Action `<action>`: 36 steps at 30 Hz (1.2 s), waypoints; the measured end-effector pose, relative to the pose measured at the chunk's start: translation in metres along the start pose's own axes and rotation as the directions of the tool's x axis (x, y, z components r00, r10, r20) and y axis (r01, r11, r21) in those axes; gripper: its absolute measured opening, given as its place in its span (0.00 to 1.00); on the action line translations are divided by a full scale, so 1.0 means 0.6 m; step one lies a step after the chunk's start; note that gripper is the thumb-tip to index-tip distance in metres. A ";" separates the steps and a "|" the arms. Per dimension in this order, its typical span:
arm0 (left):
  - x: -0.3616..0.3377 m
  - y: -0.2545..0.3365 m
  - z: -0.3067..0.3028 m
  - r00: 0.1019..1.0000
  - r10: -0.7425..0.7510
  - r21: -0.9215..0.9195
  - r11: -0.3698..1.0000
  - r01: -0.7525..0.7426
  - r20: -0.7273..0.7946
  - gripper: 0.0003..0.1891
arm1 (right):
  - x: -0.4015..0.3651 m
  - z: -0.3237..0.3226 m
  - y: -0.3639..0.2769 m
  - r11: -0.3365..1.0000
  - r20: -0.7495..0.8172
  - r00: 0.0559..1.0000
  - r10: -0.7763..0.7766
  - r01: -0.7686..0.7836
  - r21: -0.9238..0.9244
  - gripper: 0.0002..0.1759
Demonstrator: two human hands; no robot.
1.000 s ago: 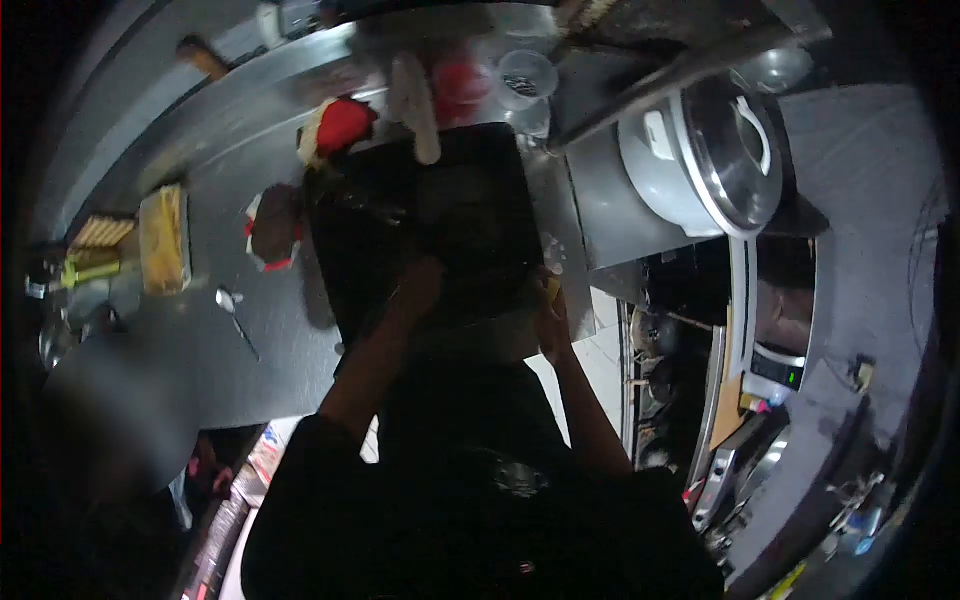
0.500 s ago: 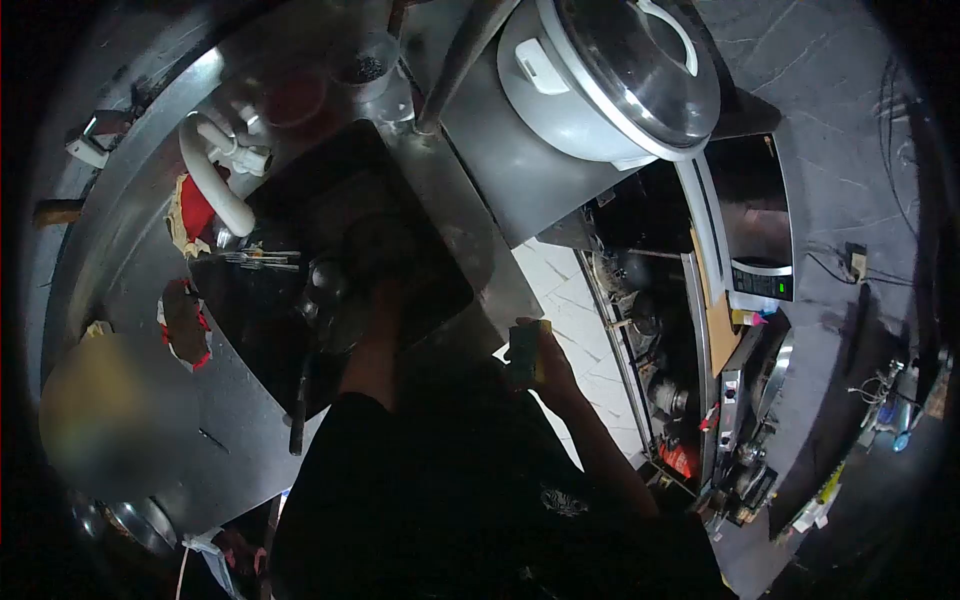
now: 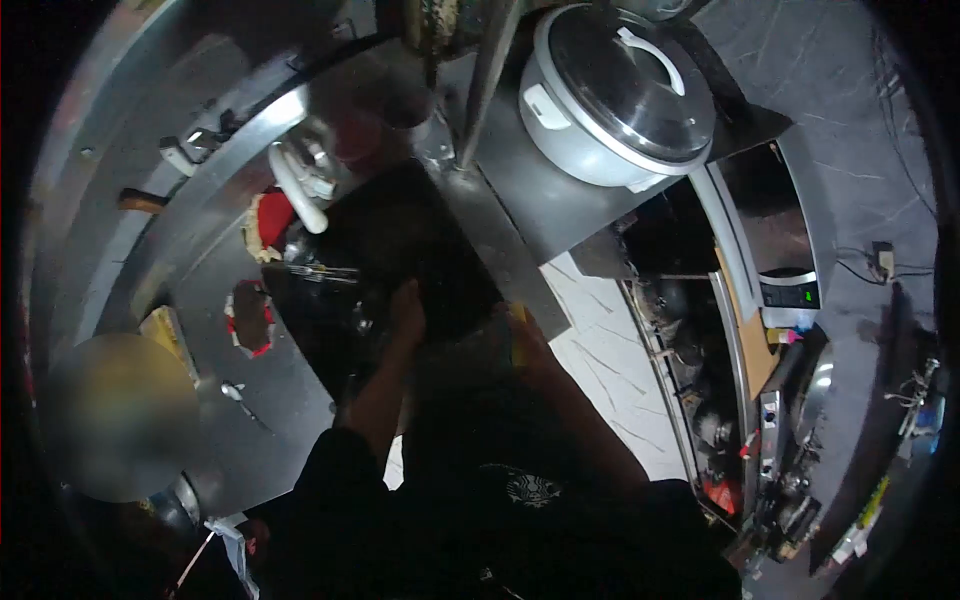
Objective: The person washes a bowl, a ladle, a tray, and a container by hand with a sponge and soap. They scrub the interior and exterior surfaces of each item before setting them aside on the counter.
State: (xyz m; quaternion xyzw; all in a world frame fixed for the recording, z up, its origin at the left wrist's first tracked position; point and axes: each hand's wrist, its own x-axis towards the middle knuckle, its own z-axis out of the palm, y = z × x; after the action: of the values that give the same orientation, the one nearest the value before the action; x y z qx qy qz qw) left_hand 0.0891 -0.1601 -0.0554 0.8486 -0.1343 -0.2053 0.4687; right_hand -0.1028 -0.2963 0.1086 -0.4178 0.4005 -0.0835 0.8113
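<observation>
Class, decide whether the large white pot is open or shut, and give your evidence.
Shut: the large white pot has its shiny lid lying across the top, covering the mouth, with no gap showing.

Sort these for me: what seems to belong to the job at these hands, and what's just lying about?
Likely in the job:
sponge, in the right hand
dark sink, by the left hand
metal utensils at the sink
white faucet

Likely just lying about:
spoon on the counter
big lidded pot
appliance with green display
</observation>
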 end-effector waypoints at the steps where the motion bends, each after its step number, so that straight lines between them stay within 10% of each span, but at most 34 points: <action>1: -0.007 -0.009 -0.016 0.990 0.087 0.097 0.992 -0.076 -0.115 0.18 | 0.019 0.011 -0.001 0.977 0.021 0.994 -0.103 0.105 -0.187 0.22; 2: -0.012 -0.020 -0.031 0.958 0.180 0.201 0.970 -0.135 -0.222 0.19 | 0.038 0.024 0.000 0.908 0.063 0.977 -0.201 0.210 -0.363 0.21; 5: -0.065 0.112 -0.129 0.934 -0.218 -0.157 0.971 0.179 -0.284 0.21 | 0.033 0.124 -0.078 0.820 0.201 0.962 -0.185 0.264 -0.508 0.18; 8: -0.094 0.198 -0.191 0.875 -0.256 -0.081 0.966 0.244 -0.411 0.24 | 0.039 0.234 -0.096 0.027 0.581 0.502 -0.641 0.771 -0.636 0.17; 11: -0.114 0.213 -0.225 0.742 0.292 0.280 0.949 -0.146 -0.603 0.27 | 0.012 0.324 -0.122 -0.276 0.732 0.211 -0.648 0.830 -0.484 0.17; 14: -0.156 0.269 -0.307 0.839 -0.075 -0.135 0.991 0.003 -0.538 0.25 | -0.030 0.354 -0.171 -0.245 0.761 0.183 -0.623 0.878 -0.411 0.13; 17: -0.172 0.331 -0.355 0.774 -0.150 -0.465 0.862 -0.202 -0.616 0.25 | -0.010 0.336 -0.172 0.208 0.594 0.419 -0.687 0.896 -0.392 0.08; 19: -0.168 0.333 -0.375 0.738 -0.109 -0.429 0.865 -0.259 -0.666 0.26 | 0.050 0.304 -0.147 0.782 0.209 0.904 -0.372 0.427 -0.454 0.09; 22: -0.159 0.315 -0.368 0.633 0.141 -0.108 0.934 -0.339 -0.762 0.26 | 0.124 0.248 -0.074 0.570 0.345 0.704 -0.621 0.707 -0.419 0.12; 25: -0.163 0.316 -0.372 0.712 0.099 -0.198 0.926 -0.322 -0.695 0.23 | 0.065 0.302 -0.118 0.578 0.276 0.688 -0.672 0.719 -0.385 0.12; 26: -0.170 0.325 -0.377 0.772 0.019 -0.319 0.904 -0.285 -0.635 0.22 | 0.036 0.324 -0.148 0.388 0.429 0.579 -0.694 0.802 -0.455 0.11; 28: -0.172 0.360 -0.374 0.709 0.288 0.092 0.949 -0.302 -0.644 0.22 | -0.014 0.363 -0.198 -0.034 0.716 0.365 -0.596 0.879 -0.476 0.09; 30: -0.155 0.365 -0.367 0.653 0.461 0.312 0.887 -0.339 -0.601 0.24 | -0.044 0.413 -0.184 -0.119 0.753 0.222 -0.619 0.922 -0.369 0.07; 31: -0.147 0.357 -0.365 0.686 0.347 0.135 0.929 -0.345 -0.639 0.26 | -0.057 0.426 -0.192 -0.164 0.733 0.167 -0.660 0.920 -0.357 0.08; 34: -0.147 0.356 -0.379 0.707 0.074 -0.125 0.966 -0.225 -0.703 0.25 | -0.058 0.439 -0.221 -0.169 0.770 0.406 -0.492 0.824 -0.542 0.11; 36: -0.158 0.374 -0.396 0.719 -0.164 -0.471 0.846 -0.249 -0.675 0.22 | -0.005 0.384 -0.200 -0.379 0.736 0.233 -0.635 0.737 -0.560 0.17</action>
State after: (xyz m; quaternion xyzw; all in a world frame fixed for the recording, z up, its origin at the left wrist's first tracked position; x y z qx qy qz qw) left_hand 0.1103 -0.0622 0.2700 0.6953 0.0925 0.1096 0.7043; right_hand 0.0848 -0.2302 0.2759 -0.9334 -0.0264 -0.3061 0.1852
